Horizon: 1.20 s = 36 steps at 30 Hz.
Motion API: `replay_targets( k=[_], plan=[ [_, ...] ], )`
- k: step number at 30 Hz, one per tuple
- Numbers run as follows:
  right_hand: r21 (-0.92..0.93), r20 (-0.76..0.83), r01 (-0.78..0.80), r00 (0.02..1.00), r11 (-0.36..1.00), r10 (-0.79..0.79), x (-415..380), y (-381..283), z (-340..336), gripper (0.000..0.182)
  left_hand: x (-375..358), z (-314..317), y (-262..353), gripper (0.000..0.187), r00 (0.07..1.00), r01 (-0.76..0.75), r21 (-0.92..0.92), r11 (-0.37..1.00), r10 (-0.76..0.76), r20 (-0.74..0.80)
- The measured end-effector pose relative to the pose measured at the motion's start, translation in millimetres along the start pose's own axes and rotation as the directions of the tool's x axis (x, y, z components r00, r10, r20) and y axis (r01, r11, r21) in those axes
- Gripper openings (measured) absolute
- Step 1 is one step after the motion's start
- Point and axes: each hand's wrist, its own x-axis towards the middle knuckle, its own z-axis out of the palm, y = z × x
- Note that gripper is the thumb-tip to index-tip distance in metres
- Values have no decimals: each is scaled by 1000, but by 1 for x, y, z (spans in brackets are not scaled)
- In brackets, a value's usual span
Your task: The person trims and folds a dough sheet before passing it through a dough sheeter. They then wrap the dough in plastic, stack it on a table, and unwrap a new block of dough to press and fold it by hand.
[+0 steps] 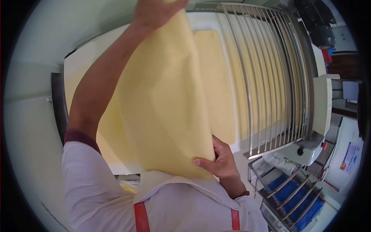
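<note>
Apron: closest to us, white top with red straps [141,216] at the bottom edge of the view.
Right hand: our right hand [218,160] sits just above the chest, fingers curled and thumb pressed in, pinching the near edge of the dough sheet [162,96].
Left hand: our left hand [156,11] is raised high at the top of the view, arm stretched out, closed on the far end of the same sheet; the fingertips are cut off by the edge, so we can't tell how tightly.
Dough sheet: pale yellow, wide and smooth, hanging stretched between our two hands, lifted off the table [77,65] and tilted up in front of us.
Second strip: beyond it, another yellow strip of dough [216,85] lies flat on the white surface.
Grille: to the right, a metal guard of thin bars [266,77] lies over the belt.
Rack: low right, a wire rack with blue trays [293,197].
</note>
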Motion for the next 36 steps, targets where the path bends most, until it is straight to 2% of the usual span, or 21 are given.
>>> replay_targets(
  k=[2,5,7,9,12,13,16,17,20,23,25,26,28,29,30,31,32,33,34,35,36],
  plan=[
    [19,-48,18,999,1000,-17,-2,1,-33,54,16,41,4,56,998,5,65,998,-9,64],
    [8,-133,-97,986,995,97,6,24,-84,54,22,139,-21,58,965,-170,210,963,206,-165],
    [69,-158,-158,973,985,167,10,58,-114,55,19,163,-18,60,998,-17,239,971,2,61],
    [81,-166,-165,970,983,176,7,64,-124,54,27,166,-7,63,946,112,265,958,-184,265],
    [87,-120,-187,973,979,196,0,37,-126,52,36,159,21,53,925,88,305,948,-191,328],
    [104,-117,-176,975,979,188,-3,41,-132,51,33,177,8,56,991,-7,278,961,-31,132],
    [-21,-196,-289,940,957,280,9,48,-148,50,38,209,-5,65,935,47,454,890,-199,293],
    [-61,-243,-304,929,951,281,11,57,-143,54,39,216,-9,65,939,48,462,886,-197,281],
    [-234,-362,-177,929,956,83,-2,57,-132,63,29,221,-16,64,948,73,483,873,-211,239],
    [-228,-345,-240,926,944,152,-17,53,-128,76,26,212,-6,62,943,126,494,861,-258,209],
    [-614,-245,-135,969,778,-26,-35,35,-130,70,25,201,0,61,916,153,500,853,-312,253],
    [-770,-166,-68,982,634,-96,-46,24,-134,67,27,200,-6,60,965,41,489,871,-161,206],
    [-657,114,284,953,698,-281,-83,6,-191,59,18,209,-27,62,984,-179,485,856,143,110],
    [-701,36,327,904,634,-426,-103,-19,-226,49,-2,220,-33,63,975,-220,493,842,201,91],
    [-813,-195,228,760,535,-620,-126,-45,-261,41,-33,230,-34,64,964,-255,503,826,256,69],
    [-893,-337,81,531,443,-777,-151,-72,-295,36,-62,232,-26,67,949,-290,517,805,311,47],
    [-925,-367,-44,357,377,-859,-172,-97,-334,33,-101,224,-5,71,961,-263,597,758,149,235],
    [-774,-531,-541,271,329,-803,-170,-140,-346,35,-122,213,9,71,958,-247,598,762,100,269],
    [-837,-474,-449,312,311,-824,-184,-151,-404,37,-135,206,17,71,950,-232,599,767,47,307],
    [-842,-413,-515,427,159,-804,-190,-170,-440,38,-141,205,19,71,948,-234,588,774,47,316],
    [-867,-470,-424,517,263,-715,-190,-175,-478,37,-139,206,19,71,950,-228,582,781,47,308]
  ],
)
